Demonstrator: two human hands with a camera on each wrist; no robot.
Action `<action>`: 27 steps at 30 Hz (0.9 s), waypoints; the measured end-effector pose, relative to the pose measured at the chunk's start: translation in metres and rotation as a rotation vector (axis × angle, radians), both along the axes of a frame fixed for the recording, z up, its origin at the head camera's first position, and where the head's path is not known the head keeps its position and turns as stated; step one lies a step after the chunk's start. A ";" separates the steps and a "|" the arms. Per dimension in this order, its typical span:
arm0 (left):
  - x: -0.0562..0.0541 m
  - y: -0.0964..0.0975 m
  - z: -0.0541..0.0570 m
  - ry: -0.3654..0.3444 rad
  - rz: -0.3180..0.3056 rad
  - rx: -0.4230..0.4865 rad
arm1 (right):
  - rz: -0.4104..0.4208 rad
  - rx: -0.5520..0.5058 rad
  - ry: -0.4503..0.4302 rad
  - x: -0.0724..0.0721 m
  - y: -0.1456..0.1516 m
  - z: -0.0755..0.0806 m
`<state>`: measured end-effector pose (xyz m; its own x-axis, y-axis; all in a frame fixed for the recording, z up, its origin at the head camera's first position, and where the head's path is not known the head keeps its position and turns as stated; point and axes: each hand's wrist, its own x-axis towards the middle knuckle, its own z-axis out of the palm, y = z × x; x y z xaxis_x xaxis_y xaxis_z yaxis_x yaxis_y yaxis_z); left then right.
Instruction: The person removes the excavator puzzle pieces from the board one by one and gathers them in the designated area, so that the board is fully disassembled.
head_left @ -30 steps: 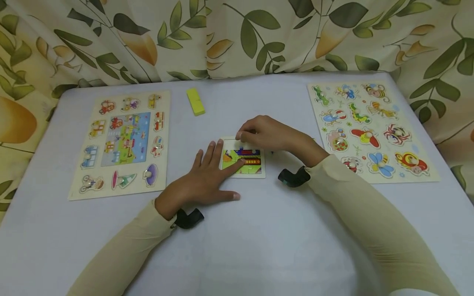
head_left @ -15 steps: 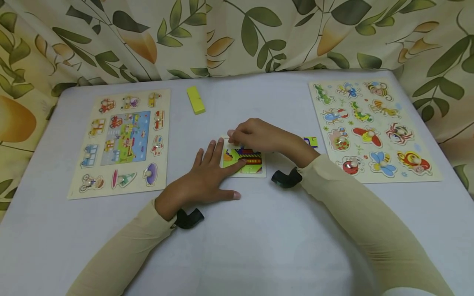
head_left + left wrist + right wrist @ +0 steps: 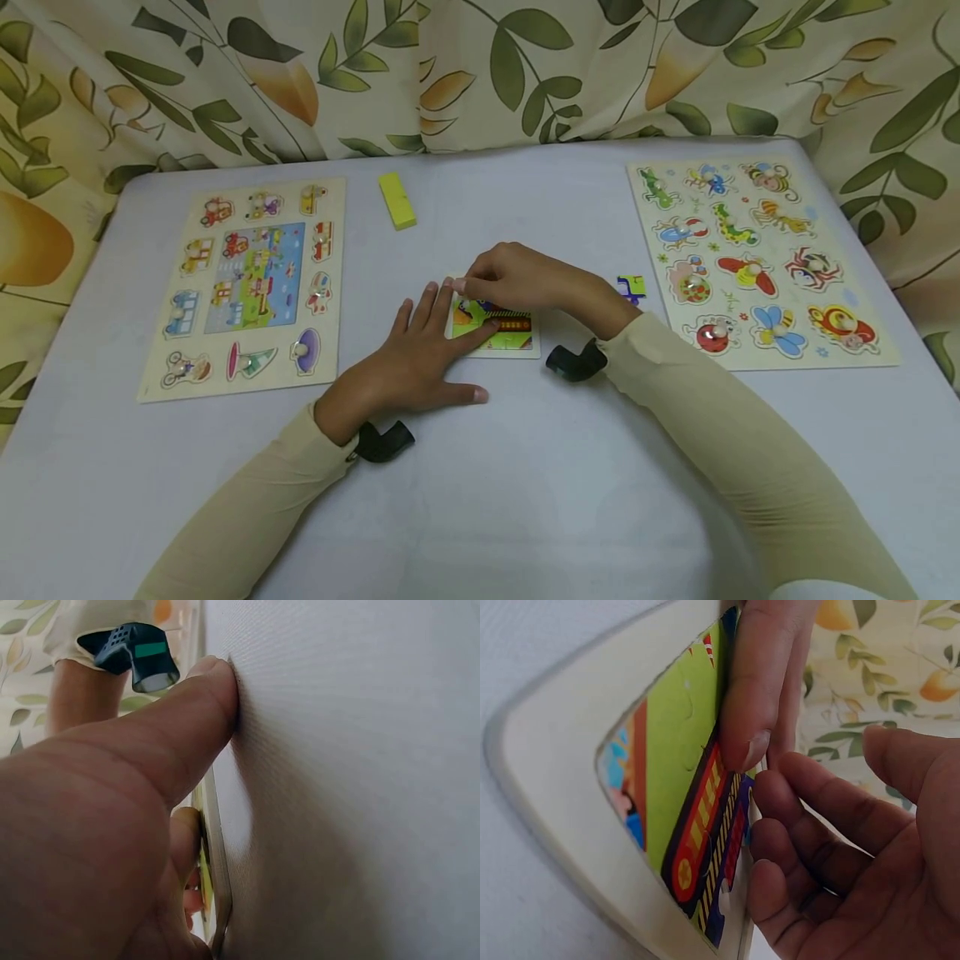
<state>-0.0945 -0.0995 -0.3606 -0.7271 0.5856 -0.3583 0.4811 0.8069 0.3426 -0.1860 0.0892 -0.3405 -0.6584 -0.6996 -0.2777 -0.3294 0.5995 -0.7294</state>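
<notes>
A small jigsaw puzzle (image 3: 517, 342) in a pale frame lies mid-table, showing a tracked vehicle on green. My left hand (image 3: 412, 362) rests spread over its left side with straight fingers, index finger on the picture. In the left wrist view, the left thumb (image 3: 195, 712) touches the cloth beside the frame edge (image 3: 216, 855). My right hand (image 3: 525, 277) reaches over the puzzle's far side, fingers bent, tips at its upper left. The right wrist view shows the right fingers (image 3: 772, 840) at the picture's edge, with a gap between thumb and index. The far part of the picture is hidden.
A loose yellow-and-purple jigsaw piece (image 3: 632, 288) lies right of the puzzle. A yellow block (image 3: 397, 201) lies farther back. A vehicle knob-puzzle board (image 3: 172, 385) stands left, an insect knob-puzzle board (image 3: 862, 358) right. A leaf-patterned curtain (image 3: 465, 75) hangs behind.
My right hand has shifted slightly left over the puzzle's far edge, towards the left fingertips. The loose piece at right has come into view past the right wrist. My left hand stays put.
</notes>
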 end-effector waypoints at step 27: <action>0.001 0.001 0.001 -0.022 0.022 -0.018 | 0.049 0.014 0.000 0.002 -0.002 0.001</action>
<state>-0.0939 -0.0985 -0.3599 -0.7316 0.5629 -0.3846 0.4557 0.8234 0.3382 -0.1844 0.0868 -0.3391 -0.6235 -0.7268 -0.2881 -0.3583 0.5932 -0.7209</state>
